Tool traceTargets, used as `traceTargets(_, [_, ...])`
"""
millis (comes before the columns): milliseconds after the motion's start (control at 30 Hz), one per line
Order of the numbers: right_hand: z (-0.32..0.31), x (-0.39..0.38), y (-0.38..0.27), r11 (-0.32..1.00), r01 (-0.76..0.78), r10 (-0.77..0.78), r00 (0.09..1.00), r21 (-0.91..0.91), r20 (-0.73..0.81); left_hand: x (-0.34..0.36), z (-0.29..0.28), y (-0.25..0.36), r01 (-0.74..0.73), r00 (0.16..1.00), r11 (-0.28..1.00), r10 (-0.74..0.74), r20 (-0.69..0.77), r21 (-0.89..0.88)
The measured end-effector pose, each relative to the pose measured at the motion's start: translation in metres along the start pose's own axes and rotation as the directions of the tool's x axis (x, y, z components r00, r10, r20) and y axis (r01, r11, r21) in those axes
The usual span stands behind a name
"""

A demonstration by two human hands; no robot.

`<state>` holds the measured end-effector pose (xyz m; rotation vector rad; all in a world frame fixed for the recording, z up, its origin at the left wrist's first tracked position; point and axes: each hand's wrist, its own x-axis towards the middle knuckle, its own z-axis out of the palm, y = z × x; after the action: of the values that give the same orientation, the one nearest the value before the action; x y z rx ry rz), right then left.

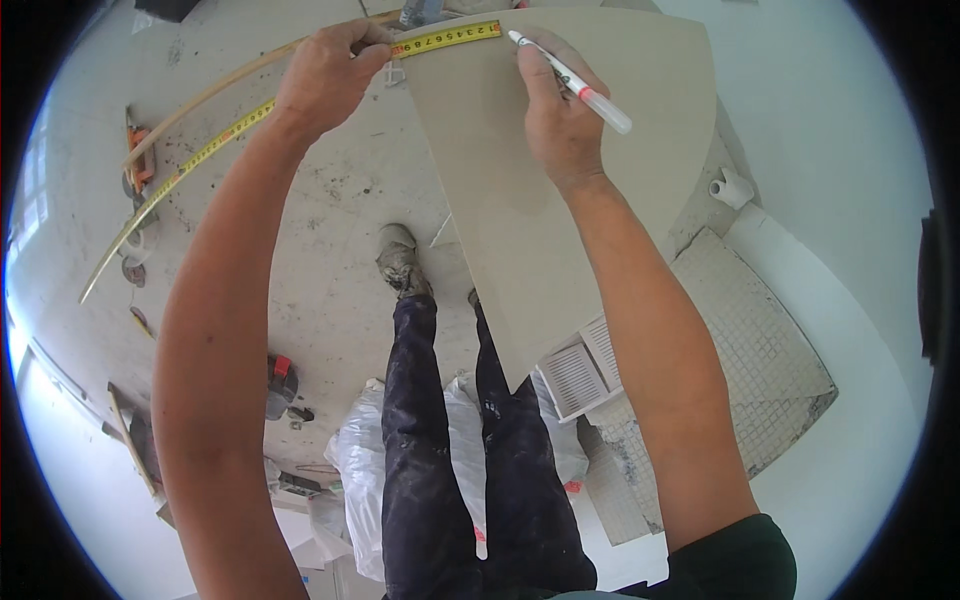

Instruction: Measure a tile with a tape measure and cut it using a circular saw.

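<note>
The person's left hand (338, 78) pinches the yellow tape measure (450, 38), whose end section lies across the far part of the pale board (540, 225). The right hand (562, 125), apart from the left, grips a white marker (572, 84) over the board, narrow end just beside the tape's end.

Holds the tape (450, 40) in the left grip (325, 80) at the left edge of the board (500, 200), and the pen (585, 90) in the right grip (562, 130) over the board, just right of the tape's end. Has more tape leftward over the floor (320, 200), near a tool (145, 160). Has a shoe (400, 258) left of the board, bags (362, 470) beside the legs (425, 440), a crate (572, 378) at the board's near tip, slabs (765, 340) right of that, a pipe (732, 188) beyond.
</note>
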<state>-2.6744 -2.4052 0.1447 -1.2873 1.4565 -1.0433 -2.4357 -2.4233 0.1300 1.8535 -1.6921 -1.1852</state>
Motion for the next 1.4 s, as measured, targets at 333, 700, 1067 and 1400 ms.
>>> traceTargets(333, [0.002,0.007,0.005,0.999,0.020,-0.019,1.000,-0.046,0.004,0.001,0.004,-0.004,0.011,1.000,1.000,-0.012,-0.025,-0.024])
traceTargets(700, [-0.007,-0.007,-0.001,0.986,0.054,-0.051,0.998,-0.159,0.023,-0.010,0.011,0.001,0.095,0.995,0.993,-0.094,0.023,-0.073])
traceTargets(1067, [-0.076,-0.149,0.025,0.974,-0.022,0.034,0.998,-0.224,0.051,-0.154,0.099,0.016,0.212,0.970,0.976,-0.204,0.130,-0.052])
traceTargets(1400, [-0.151,-0.311,0.014,0.916,-0.143,0.185,0.979,-0.375,0.080,-0.308,0.188,0.033,0.293,0.932,0.953,-0.267,0.246,-0.077])
